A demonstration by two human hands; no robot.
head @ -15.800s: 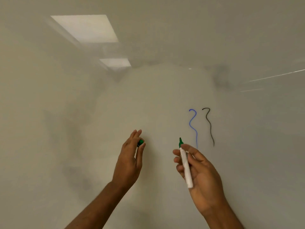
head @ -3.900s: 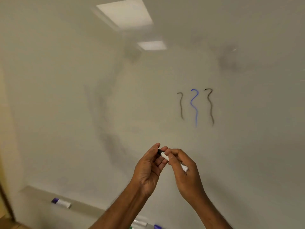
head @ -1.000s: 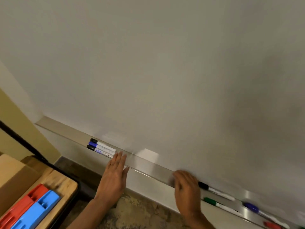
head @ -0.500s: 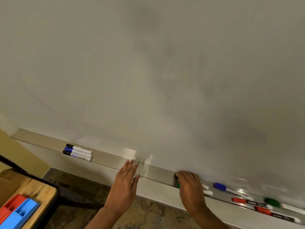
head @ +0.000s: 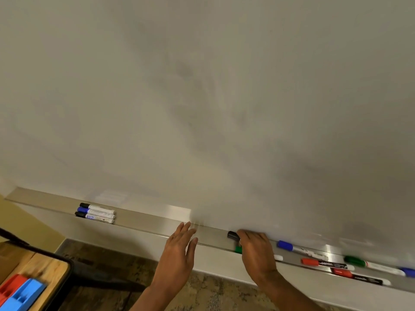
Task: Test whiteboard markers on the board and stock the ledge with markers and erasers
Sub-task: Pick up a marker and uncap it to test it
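Ledge [head: 143, 218]: metal strip along the board's foot, sloping down to the right in the view.
Ledge, left: three markers [head: 96, 213] side by side, touching, with caps black, blue, black.
Ledge, middle: black-capped marker [head: 233, 235] and green-capped marker [head: 238, 249], both partly covered.
Ledge, right: blue marker [head: 301, 250], upper red marker [head: 325, 263], green marker [head: 370, 265], lower red marker [head: 359, 277].
Table [head: 51, 271]: wooden with a dark rim; red eraser [head: 11, 286] beside blue eraser [head: 22, 297], blurred.

One red-capped marker [head: 323, 263] reads "camlin".
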